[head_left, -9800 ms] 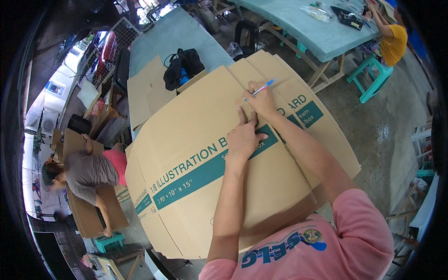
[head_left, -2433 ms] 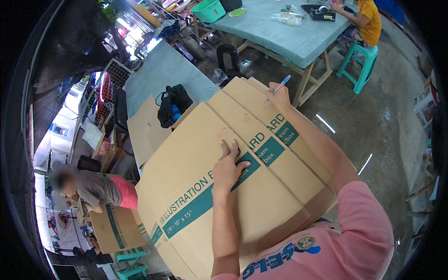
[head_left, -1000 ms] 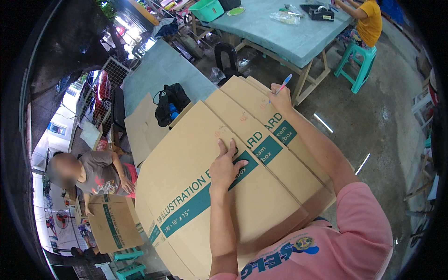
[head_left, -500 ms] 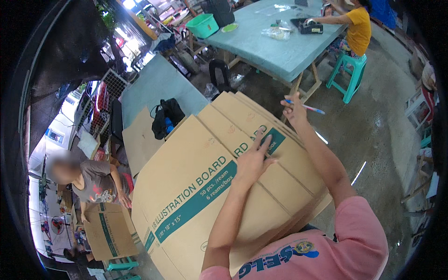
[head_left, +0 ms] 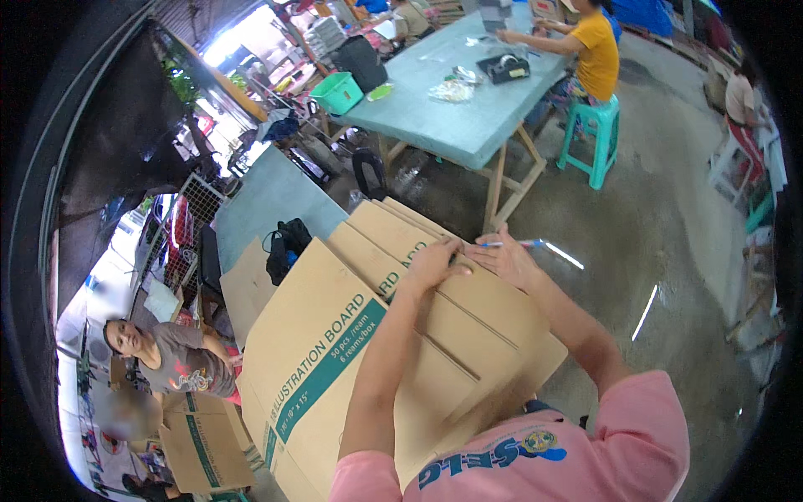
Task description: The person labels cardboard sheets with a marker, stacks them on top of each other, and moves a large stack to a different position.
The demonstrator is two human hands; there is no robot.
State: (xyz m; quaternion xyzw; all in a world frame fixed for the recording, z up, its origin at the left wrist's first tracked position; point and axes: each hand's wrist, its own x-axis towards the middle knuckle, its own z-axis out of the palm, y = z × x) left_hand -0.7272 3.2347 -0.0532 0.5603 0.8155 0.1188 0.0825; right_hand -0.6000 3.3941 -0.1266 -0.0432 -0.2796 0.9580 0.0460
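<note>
A stack of flattened cardboard boxes (head_left: 322, 335), brown with a green printed band, lies fanned out in front of my body. My left hand (head_left: 433, 265) rests on the stack's far right part, its fingers bent over the sheet edges and its thumb on the top. Beside it, my right hand (head_left: 512, 261) touches the right edge of the boxes. A slim blue-and-white pen (head_left: 529, 243) is held between its fingers, pointing right. The fingertips of both hands are close together and partly hidden.
Behind the stack is a grey-green table (head_left: 272, 197) with a black bag (head_left: 288, 249). Farther back, a person in yellow (head_left: 595, 50) sits on a green stool (head_left: 592, 142) at a larger table (head_left: 418, 117). At left, another person (head_left: 188, 356) stands near more cardboard (head_left: 205, 443).
My left hand has gone from spread flat to bent at the sheet edges. My right hand, with the pen, has come down onto the stack beside it. The view has shifted.
</note>
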